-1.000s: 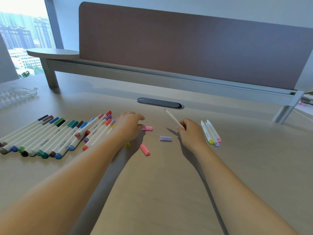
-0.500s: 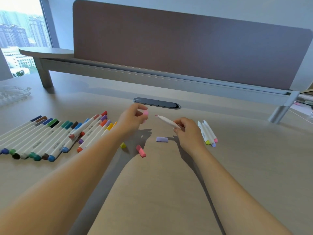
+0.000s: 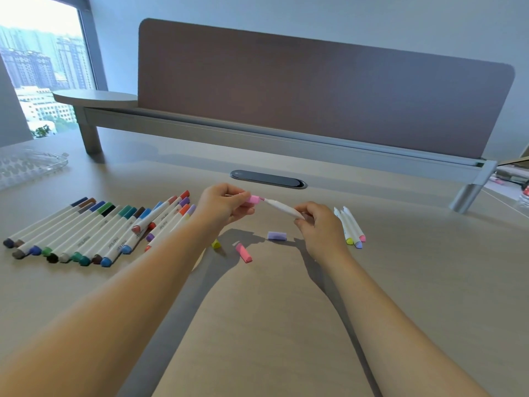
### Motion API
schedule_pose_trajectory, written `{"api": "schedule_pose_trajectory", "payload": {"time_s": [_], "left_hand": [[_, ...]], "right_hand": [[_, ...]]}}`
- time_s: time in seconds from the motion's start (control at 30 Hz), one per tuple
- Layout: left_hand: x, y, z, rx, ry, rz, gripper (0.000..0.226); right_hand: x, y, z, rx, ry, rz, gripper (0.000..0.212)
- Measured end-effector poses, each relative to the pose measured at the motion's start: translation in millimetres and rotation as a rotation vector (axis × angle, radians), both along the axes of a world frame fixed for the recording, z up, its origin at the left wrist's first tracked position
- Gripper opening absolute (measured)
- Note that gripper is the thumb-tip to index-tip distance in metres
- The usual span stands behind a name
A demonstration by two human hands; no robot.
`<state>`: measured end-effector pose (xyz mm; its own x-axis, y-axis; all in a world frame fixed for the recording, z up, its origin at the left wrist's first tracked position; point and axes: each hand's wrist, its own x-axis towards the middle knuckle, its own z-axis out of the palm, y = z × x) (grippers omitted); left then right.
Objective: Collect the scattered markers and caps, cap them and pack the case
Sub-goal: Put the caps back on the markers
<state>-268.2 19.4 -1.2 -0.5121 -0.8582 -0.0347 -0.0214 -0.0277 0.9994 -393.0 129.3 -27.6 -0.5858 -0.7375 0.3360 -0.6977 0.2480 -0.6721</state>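
— What's nearest to us on the desk (image 3: 400,325)?

— Three loose caps between the forearms: a salmon-pink cap (image 3: 243,252) at about 6 o'clock from the hands, a yellow cap (image 3: 216,243) at 7 o'clock half behind the left wrist, and a lilac cap (image 3: 276,235) just under the right hand. Small light plastic, I'd guess; they'd skate away if nudged, so pinch them across the sides.

— And the hands?

— The left hand (image 3: 221,206) pinches a pink cap (image 3: 253,199) between thumb and fingertips. The right hand (image 3: 322,226) has its fingers curled round the rear of a white marker (image 3: 282,208), nib end pointing at 9 o'clock, meeting the cap's mouth. I judge the cap is just starting on, not seated.

— Will it go easily?

— The barrel looks stiff and smooth, so it could slip. Holding nearer the nib would likely steady the push; the tip is the soft part to keep off the cap's rim.

— What else?

— At 3 o'clock of the right hand, three uncapped markers (image 3: 350,226) lie together. At 9 o'clock, a row of capped markers (image 3: 94,230), side by side. Farther, at 10 o'clock, the clear case (image 3: 31,166), well apart. At 12 o'clock, a dark cable grommet (image 3: 268,179).
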Motion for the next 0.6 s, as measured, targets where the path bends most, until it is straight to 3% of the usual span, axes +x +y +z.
{"api": "schedule_pose_trajectory", "payload": {"time_s": [0.17, 0.27, 0.4, 0.6], "left_hand": [[-5, 2, -3, -0.094, -0.07, -0.019, 0.013], [-6, 3, -3, -0.145, -0.102, -0.008, 0.015], [-8, 2, -6, -0.142, -0.141, 0.029, 0.021], [-14, 2, -8, -0.119, -0.136, 0.064, 0.026]], "right_hand": [[1, 1, 3, -0.006, -0.014, 0.032, 0.027], [0, 6, 5, -0.062, -0.117, 0.042, 0.032], [-3, 10, 9, -0.157, -0.258, 0.065, 0.024], [-2, 12, 9, -0.156, -0.267, 0.085, 0.009]]}}
